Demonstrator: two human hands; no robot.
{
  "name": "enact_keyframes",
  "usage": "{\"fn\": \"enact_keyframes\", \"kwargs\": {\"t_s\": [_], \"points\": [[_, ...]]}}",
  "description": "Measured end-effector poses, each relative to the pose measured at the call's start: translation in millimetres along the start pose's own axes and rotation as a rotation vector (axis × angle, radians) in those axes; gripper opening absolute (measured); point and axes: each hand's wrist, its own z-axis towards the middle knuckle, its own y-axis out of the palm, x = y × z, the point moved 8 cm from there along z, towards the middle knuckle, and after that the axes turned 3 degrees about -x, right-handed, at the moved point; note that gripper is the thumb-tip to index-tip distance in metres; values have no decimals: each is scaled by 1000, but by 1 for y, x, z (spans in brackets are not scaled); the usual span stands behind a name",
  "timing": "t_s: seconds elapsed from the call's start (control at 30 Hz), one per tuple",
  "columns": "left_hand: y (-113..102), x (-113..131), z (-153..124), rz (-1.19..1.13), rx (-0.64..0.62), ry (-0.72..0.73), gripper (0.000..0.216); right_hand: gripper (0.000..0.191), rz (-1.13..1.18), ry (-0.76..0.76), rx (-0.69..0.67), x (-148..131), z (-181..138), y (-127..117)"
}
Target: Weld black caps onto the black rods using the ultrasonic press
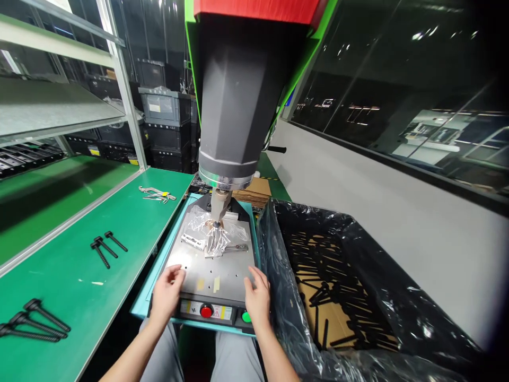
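My left hand (169, 291) is over the front left corner of the machine's metal plate (199, 273), fingers loosely curved and holding nothing. On the right, my right hand (258, 298) hovers by the opposite front corner, thumb and fingers apart. Just below its wrist side a green button (246, 317) shows in part. A red button (206, 310) sits on the front panel between both hands. At the plate's centre, the metal tool tip (219, 204) of the machine head (234, 101) comes down onto clear plastic film (217, 241) wrapped around a fixture whose details I cannot make out.
A film-lined box (278, 265) at the right holds many black rod-like parts (318, 249). Black bolt-like parts (105, 246) and pliers (153, 192) lie on the green table (131, 223) at left. Stacked crates (165, 109) and flat cardboard (257, 188) stand behind.
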Motion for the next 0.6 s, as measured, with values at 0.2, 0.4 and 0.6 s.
{"fn": "enact_keyframes", "kwargs": {"t_s": [0.2, 0.4, 0.6], "points": [[-75, -61, -11, 506, 162, 134, 74, 64, -273, 71, -116, 68, -71, -27], [-72, -95, 5, 392, -13, 65, 74, 71, -240, 142, -229, 94, -79, -20], [-74, -88, 6, 445, -110, 100, 70, 71, -222, 141, -242, 99, -80, -23]]}}
